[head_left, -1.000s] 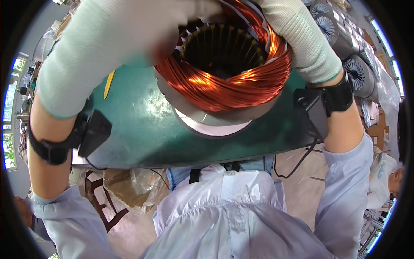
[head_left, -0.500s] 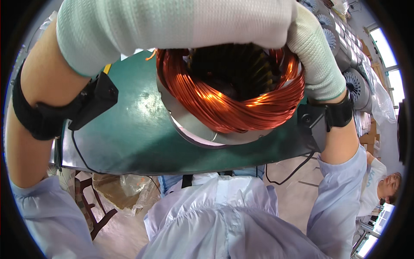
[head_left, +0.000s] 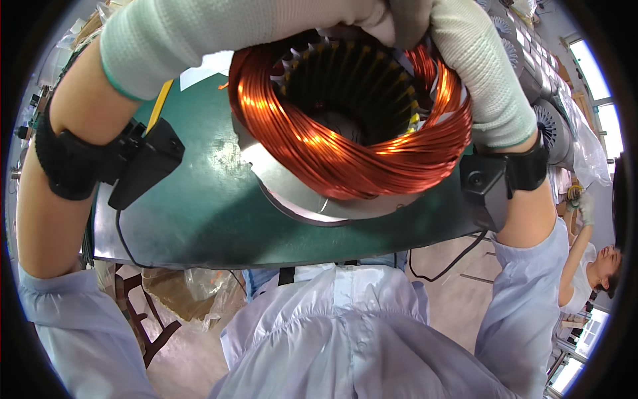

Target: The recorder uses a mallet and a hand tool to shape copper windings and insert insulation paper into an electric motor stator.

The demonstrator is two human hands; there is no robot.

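A motor stator (head_left: 296, 183) with a pale metal shell stands on the green tabletop, its bore facing up. Thick bundles of copper wire winding (head_left: 345, 166) ring its top, and dark slots with yellow edges line the inside. My left hand (head_left: 359, 16), in a white knitted glove, reaches across to the far side of the winding, fingers curled in. Against it, my right hand (head_left: 458, 40), gloved alike with a grey patch at the fingers, bends over the winding's far right side. Both hands look closed; the fingertips and whatever they pinch are hidden at the top edge.
The green table (head_left: 193, 199) ends just before my body. A yellow strip (head_left: 159, 106) and a white sheet (head_left: 207, 68) lie at its far left. More stators (head_left: 555, 133) are stacked on the right, where a co-worker (head_left: 581, 272) stands. Below left is a clear plastic bag (head_left: 199, 292).
My left hand has shifted up and away, baring more of the slots. The stator sits slightly further left and up in the picture. The co-worker's gloved hand has come into sight.
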